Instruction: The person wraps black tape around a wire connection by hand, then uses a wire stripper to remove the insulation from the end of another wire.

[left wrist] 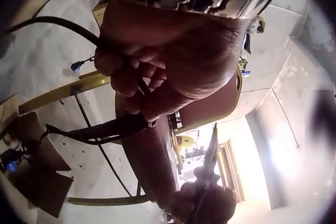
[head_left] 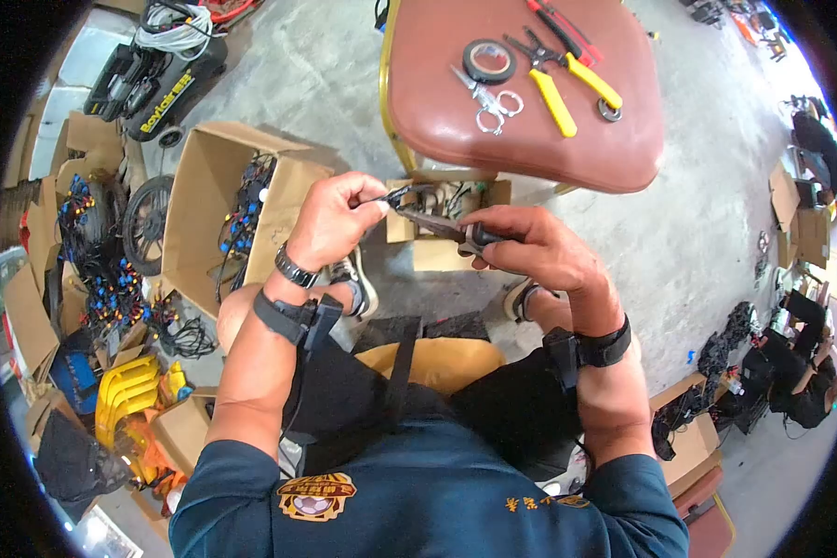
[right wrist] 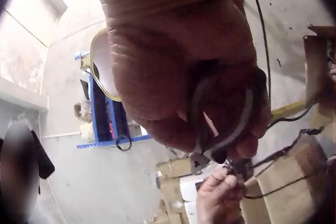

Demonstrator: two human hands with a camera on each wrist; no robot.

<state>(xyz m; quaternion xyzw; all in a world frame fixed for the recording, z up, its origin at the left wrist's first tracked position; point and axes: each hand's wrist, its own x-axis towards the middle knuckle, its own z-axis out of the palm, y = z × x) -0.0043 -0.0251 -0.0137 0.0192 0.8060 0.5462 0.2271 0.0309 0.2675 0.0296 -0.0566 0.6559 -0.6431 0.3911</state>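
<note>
In my left hand (head_left: 335, 219) is a thin black cable (left wrist: 52, 20), pinched between thumb and fingers. A thicker black length (left wrist: 105, 129) of it sticks out past the fingertips, and a thin strand runs along it. My right hand (head_left: 544, 246) grips dark-handled pliers (head_left: 432, 221) with a long tapering nose. Their curved handles (right wrist: 247, 111) lie inside the curled fingers in the right wrist view. In the head view the nose points left, its tip close to the cable beside the left fingertips.
Ahead, a brown padded seat (head_left: 521, 153) bears yellow-handled pliers (head_left: 551, 98), small scissors (head_left: 485, 100), black tape (head_left: 489, 61) and a red-and-black tool (head_left: 567, 33). An open carton (head_left: 191, 200) with cables stands left; a smaller box (head_left: 446, 256) sits below the hands.
</note>
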